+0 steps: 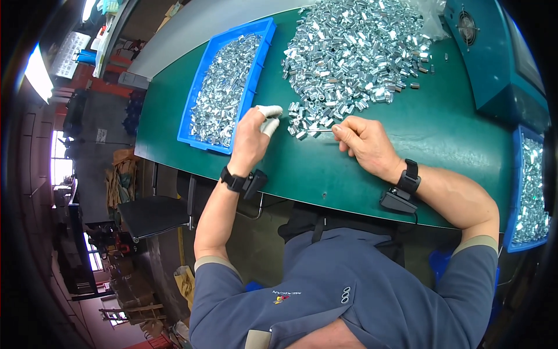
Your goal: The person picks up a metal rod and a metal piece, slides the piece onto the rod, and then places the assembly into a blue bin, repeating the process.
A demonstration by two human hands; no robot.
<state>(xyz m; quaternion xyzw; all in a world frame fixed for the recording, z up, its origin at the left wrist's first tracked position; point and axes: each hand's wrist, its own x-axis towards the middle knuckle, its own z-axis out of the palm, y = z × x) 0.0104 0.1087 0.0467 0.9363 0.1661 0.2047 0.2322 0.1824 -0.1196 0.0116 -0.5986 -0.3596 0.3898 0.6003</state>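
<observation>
Tabletop is plain green | metal pieces show silver | trays are blue | machine casing is teal | finger covers read off-white | wrist straps black | shirt slate-blue, cuffs tan

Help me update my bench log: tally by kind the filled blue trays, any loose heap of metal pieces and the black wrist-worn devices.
Filled blue trays: 2
Loose heap of metal pieces: 1
Black wrist-worn devices: 2
Total: 5
</observation>
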